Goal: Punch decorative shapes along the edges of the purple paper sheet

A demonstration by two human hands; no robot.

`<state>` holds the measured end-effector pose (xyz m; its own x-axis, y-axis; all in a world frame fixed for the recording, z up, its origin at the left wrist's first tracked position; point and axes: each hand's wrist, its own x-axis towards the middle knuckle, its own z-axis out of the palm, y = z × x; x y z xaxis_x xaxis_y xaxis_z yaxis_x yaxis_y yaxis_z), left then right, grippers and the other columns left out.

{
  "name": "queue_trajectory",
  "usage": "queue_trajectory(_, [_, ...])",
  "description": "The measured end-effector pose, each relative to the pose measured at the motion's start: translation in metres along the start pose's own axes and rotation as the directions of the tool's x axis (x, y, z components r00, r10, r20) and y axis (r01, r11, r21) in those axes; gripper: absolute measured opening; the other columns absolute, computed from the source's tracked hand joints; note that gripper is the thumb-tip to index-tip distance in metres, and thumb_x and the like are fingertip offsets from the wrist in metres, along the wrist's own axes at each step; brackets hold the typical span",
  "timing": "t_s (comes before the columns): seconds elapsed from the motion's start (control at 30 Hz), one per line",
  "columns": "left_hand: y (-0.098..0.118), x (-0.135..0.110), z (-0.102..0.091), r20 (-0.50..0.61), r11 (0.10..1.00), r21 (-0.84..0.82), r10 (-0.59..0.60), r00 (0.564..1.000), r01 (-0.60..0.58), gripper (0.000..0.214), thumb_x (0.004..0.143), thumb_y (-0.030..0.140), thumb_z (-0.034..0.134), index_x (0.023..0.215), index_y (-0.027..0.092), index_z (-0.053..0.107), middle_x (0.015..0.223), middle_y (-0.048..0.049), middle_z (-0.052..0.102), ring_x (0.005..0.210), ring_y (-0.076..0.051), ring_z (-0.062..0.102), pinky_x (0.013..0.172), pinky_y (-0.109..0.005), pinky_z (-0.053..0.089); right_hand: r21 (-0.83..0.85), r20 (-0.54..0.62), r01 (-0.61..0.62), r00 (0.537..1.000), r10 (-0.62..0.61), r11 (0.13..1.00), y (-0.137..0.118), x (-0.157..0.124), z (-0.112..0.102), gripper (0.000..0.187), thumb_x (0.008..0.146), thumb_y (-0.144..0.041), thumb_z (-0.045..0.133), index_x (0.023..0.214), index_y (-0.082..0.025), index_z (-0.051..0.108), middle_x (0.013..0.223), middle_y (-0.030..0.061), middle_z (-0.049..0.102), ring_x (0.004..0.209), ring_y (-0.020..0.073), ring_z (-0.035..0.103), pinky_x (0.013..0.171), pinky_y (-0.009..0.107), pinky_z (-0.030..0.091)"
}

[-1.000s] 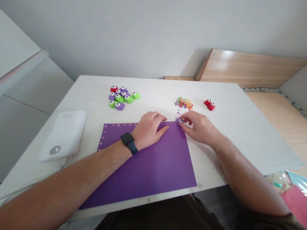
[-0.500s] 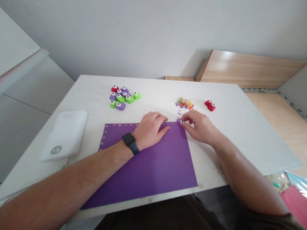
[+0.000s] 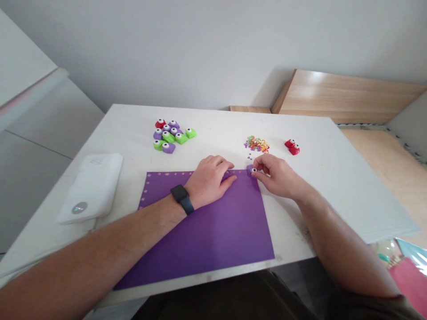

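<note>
A sheet of purple paper point(image 3: 233, 226) lies on the white table, with small punched shapes along its top edge and upper left edge. My left hand point(image 3: 211, 181) rests flat on the sheet near the top edge, fingers stretched out and thumb apart. At the sheet's top right corner my right hand point(image 3: 276, 175) grips a small purple craft punch point(image 3: 250, 169) between thumb and fingers. The punch has a white round button with a dark mark, and it sits over the paper's edge. Its underside is hidden.
Several purple, green and red craft punches point(image 3: 168, 136) stand at the back left. Two red punches point(image 3: 293, 147) are at the right. Behind my right hand lies a pile of colourful punched-out bits point(image 3: 256, 143). A white device point(image 3: 91, 189) sits at the left on the table point(image 3: 220, 129).
Both hands keep almost the same place. The right hand and the purple punch have shifted very slightly; the rest of the view has barely moved.
</note>
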<state>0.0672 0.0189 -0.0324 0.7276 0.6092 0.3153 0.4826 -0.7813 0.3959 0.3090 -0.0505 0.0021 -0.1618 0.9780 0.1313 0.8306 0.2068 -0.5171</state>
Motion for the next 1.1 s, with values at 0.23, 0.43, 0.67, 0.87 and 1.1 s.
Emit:
queue_trajectory(0.23, [0.0002,-0.0001,-0.0006,0.001,1.0,-0.008,-0.004,1.0,0.004,0.025,0.096,0.035,0.062,0.114,0.019,0.066,0.111,-0.0097,0.066,0.107,-0.028,0.059,0.097,-0.046,0.048,-0.031,-0.031,0.039,0.999,-0.04,0.999,-0.0024,-0.0001,0.0018,0.008,0.087,-0.021,0.065,0.094,-0.02,0.06,0.087,0.0037,0.063,0.073,0.0164,0.053,0.069,0.03,0.042])
queue_trajectory(0.43, [0.0008,-0.0002,-0.0009,-0.011,1.0,-0.021,-0.002,1.0,0.002,0.023,0.095,0.034,0.063,0.113,0.019,0.066,0.109,-0.01,0.066,0.106,-0.027,0.06,0.095,-0.046,0.048,-0.047,-0.075,0.038,0.996,-0.042,0.998,-0.0037,-0.0027,0.0028,0.012,0.088,-0.024,0.066,0.099,-0.021,0.065,0.087,0.0044,0.066,0.073,0.0171,0.057,0.069,0.031,0.046])
queue_trajectory(0.67, [0.0015,-0.0006,-0.0019,0.003,1.0,-0.023,-0.008,1.0,0.008,0.024,0.096,0.034,0.062,0.115,0.019,0.067,0.11,-0.0105,0.066,0.106,-0.027,0.059,0.096,-0.047,0.048,-0.092,-0.103,0.086,0.99,-0.095,0.992,-0.0032,-0.0037,0.0026,0.004,0.091,-0.023,0.065,0.093,-0.02,0.067,0.086,0.0056,0.066,0.076,0.0184,0.059,0.071,0.032,0.046])
queue_trajectory(0.87, [0.0011,-0.0004,-0.0017,0.013,1.0,-0.013,-0.007,1.0,0.008,0.026,0.097,0.036,0.06,0.115,0.018,0.066,0.111,-0.0106,0.065,0.106,-0.028,0.059,0.097,-0.047,0.048,-0.087,-0.081,0.071,0.994,-0.078,0.994,-0.0046,-0.0036,0.0033,0.004,0.091,-0.018,0.064,0.094,-0.02,0.063,0.089,0.0064,0.064,0.079,0.0189,0.058,0.073,0.032,0.044])
queue_trajectory(1.1, [0.0007,-0.0001,-0.0005,0.005,1.0,-0.015,-0.004,1.0,0.004,0.025,0.096,0.036,0.061,0.115,0.019,0.066,0.111,-0.0103,0.066,0.106,-0.028,0.059,0.096,-0.047,0.048,-0.06,-0.051,0.009,0.999,-0.012,0.998,-0.0032,-0.0004,0.0057,0.007,0.089,-0.019,0.064,0.094,-0.021,0.06,0.089,0.0059,0.064,0.075,0.0183,0.056,0.07,0.032,0.044])
